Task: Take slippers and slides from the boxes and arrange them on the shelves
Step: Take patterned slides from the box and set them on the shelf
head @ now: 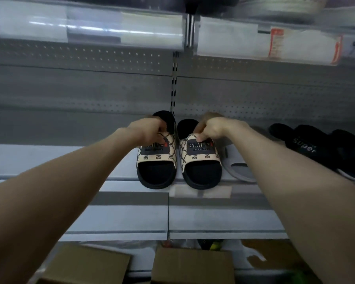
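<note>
Pair of slides sits at centre of frame on the grey shelf (49, 160), side by side, nearly touching.

Key relation: both long axes run front to back on the shelf, vertical in the frame. Open toes point at the lower edge of the frame and overhang the shelf lip slightly. Heels point at the perforated back panel (70, 95). The hands come in from below, over the toes, and sit on the straps' heel-side edges.

Left hand (150, 130): fingers curled, pinching the strap of the left slide (162, 155).
Right hand (211, 128): same pinch on the strap of the right slide (201, 155). Neither hand is nearer; one each.

Judgement: next move is a small push or squaring along that axis, then release.

Appearance: thick black soles, beige straps with a dark lattice print and a dark patch reading "SMILE".

Neighbours: a grey slide (238, 171) just right of the pair, black slippers (307, 144) marked "super" further right. Cardboard boxes (86, 265) along the bottom edge.
</note>
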